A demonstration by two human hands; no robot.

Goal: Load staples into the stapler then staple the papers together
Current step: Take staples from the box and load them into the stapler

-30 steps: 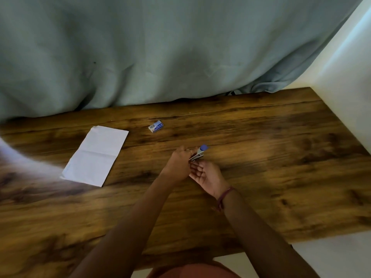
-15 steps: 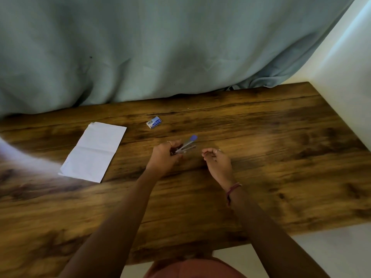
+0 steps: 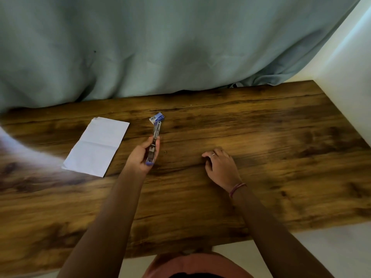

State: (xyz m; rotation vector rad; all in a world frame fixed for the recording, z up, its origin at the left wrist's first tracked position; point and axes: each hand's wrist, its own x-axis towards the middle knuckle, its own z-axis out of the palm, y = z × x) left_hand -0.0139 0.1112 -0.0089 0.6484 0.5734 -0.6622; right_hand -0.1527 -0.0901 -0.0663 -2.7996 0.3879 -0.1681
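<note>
My left hand [image 3: 141,155] grips a small blue and metal stapler [image 3: 154,141], its metal end pointing away from me toward the staple box. The small blue and white staple box [image 3: 157,118] lies on the wooden table [image 3: 261,137] just beyond the stapler's tip. Folded white papers [image 3: 97,146] lie flat to the left of my left hand. To the right, my right hand [image 3: 219,165] rests on the table with curled fingers and holds nothing; a ring and a wrist band show on it.
A pale teal curtain [image 3: 160,47] hangs along the table's far edge. A white wall [image 3: 349,63] borders the table on the right. A tiny dark speck [image 3: 165,151] lies on the wood near my left hand.
My left hand turned the stapler from pointing right to pointing away, toward the staple box. My right hand drew apart to the right and settled on the table.
</note>
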